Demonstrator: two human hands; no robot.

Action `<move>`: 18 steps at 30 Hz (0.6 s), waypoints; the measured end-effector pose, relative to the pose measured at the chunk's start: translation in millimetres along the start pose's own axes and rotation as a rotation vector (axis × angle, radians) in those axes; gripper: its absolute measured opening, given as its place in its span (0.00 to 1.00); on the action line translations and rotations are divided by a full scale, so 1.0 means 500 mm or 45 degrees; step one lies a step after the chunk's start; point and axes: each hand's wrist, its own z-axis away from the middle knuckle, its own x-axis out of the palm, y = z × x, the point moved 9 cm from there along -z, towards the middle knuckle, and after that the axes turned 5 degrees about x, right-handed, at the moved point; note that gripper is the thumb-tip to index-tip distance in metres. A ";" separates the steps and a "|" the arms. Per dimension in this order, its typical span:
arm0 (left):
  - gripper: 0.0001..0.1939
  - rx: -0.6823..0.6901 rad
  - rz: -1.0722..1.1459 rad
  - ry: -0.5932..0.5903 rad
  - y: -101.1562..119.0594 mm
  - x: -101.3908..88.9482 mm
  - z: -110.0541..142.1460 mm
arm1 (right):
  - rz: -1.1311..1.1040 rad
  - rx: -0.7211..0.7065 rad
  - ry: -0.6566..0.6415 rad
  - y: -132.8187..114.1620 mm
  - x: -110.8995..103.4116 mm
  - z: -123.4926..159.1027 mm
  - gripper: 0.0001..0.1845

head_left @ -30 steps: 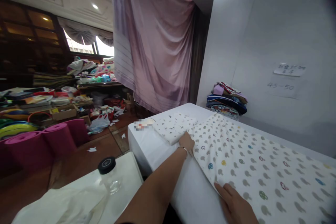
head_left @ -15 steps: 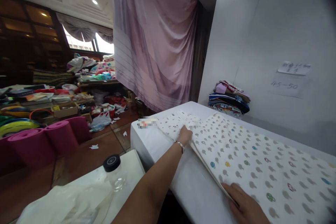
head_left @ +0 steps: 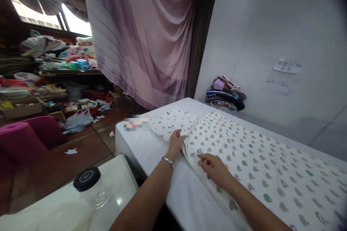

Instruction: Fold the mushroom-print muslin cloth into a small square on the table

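Observation:
A white cotton cloth printed with grey, green, red and blue mushroom-like motifs lies along the white-covered table. At its left end, a section with small dark prints shows beyond the fold. My left hand, with a bracelet at the wrist, is closed at the cloth's near left corner; its fingertips are partly hidden. My right hand is over the cloth near its front edge, fingers loosely bent and apart, holding nothing I can see.
A black-lidded clear jar stands on a white surface at lower left. Folded clothes are stacked by the wall. A pink curtain hangs behind. Pink rolled mats and clutter fill the left floor.
My right hand has let go of the cloth's front edge and moved up and left, towards my left hand. My left hand stays at the corner. The view has turned right.

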 end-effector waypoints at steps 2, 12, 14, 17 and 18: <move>0.21 0.221 -0.215 -0.009 0.025 0.000 0.006 | -0.252 0.137 0.071 0.021 0.026 -0.069 0.18; 0.28 0.375 -0.262 -0.229 0.046 0.045 0.030 | -0.390 0.262 0.283 0.036 0.059 -0.227 0.15; 0.28 0.214 -0.073 -0.236 0.026 0.045 0.024 | -0.455 0.259 0.261 0.039 0.061 -0.228 0.15; 0.20 -0.027 0.156 -0.193 -0.012 0.037 0.019 | -0.544 0.301 0.153 0.054 0.079 -0.224 0.17; 0.15 -0.069 0.187 -0.186 -0.020 0.034 0.019 | -0.539 0.307 0.134 0.058 0.082 -0.221 0.17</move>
